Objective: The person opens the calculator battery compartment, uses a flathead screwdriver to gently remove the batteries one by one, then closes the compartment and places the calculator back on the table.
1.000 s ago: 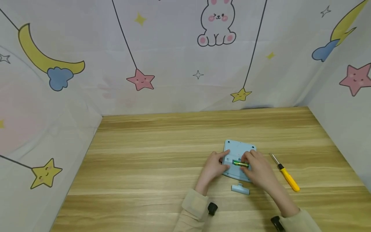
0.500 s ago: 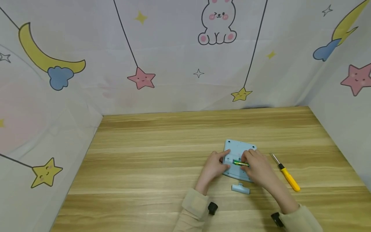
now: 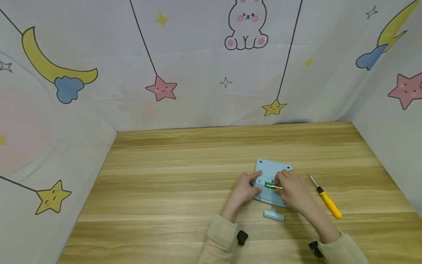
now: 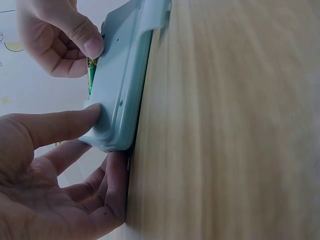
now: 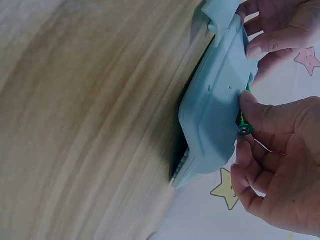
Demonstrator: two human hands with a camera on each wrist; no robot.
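Note:
A light-blue device (image 3: 271, 168), flat like a calculator, lies with its back up on the table. My left hand (image 3: 243, 189) grips its left edge, the thumb (image 4: 75, 122) on the back and other fingers at the edge and underneath. With my right hand (image 3: 295, 189) I pinch a green battery (image 3: 273, 186) between thumb and fingers at the battery slot. The battery's far end lies in the slot, while its end nearer my right hand (image 5: 285, 150) sticks up, as the right wrist view shows. Fingers hide part of the slot.
A light-blue battery cover (image 3: 273, 215) with a small tab lies just in front of the device. To the right rests a screwdriver (image 3: 326, 198) with a yellow handle. Printed cloth walls (image 3: 197, 110) border the wooden table (image 3: 171, 176) at the back and sides.
Both hands stay almost in place. The battery has tilted slightly under my right hand, and a little less of its green side shows. Device, cover and screwdriver have not moved.

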